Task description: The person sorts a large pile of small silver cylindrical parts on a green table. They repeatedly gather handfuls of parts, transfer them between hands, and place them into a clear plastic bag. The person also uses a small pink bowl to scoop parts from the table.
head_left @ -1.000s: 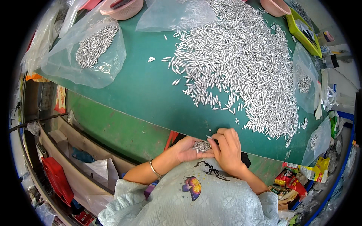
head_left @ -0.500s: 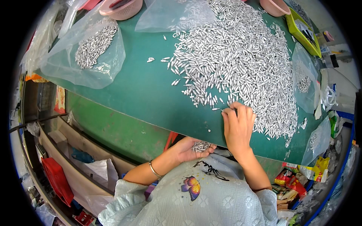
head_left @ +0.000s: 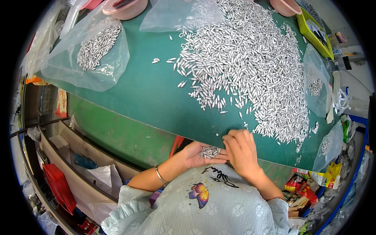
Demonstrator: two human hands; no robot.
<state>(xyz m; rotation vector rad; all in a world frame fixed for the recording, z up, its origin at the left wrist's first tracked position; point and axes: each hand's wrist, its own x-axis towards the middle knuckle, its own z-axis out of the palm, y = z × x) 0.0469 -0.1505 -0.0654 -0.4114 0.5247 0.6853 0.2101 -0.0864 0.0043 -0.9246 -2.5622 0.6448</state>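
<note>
My left hand [head_left: 192, 158] is turned palm up just off the table's front edge, cupping a small heap of silver bullet-shaped metal parts [head_left: 210, 151]. Beside its fingertips is my right hand [head_left: 241, 152], back upward, with fingers curled together over the edge of the green tabletop. What is between those fingers, if anything, is hidden. Beyond both hands a wide pile of the same silver parts [head_left: 246, 66] spreads over the table. A few loose parts lie between the pile and my right hand.
On the green table [head_left: 145, 90], a clear plastic bag [head_left: 113, 74] with silver parts lies at the left. Pink bowls [head_left: 127, 11] and a yellow-green tray [head_left: 313, 33] stand along the back. Smaller clear bags [head_left: 331, 147] lie at the right. A red crate [head_left: 58, 188] sits below left.
My right hand has drawn back from the pile's front edge toward my left hand, its fingers now close to the left fingertips. A few parts at the pile's edge have shifted nearer.
</note>
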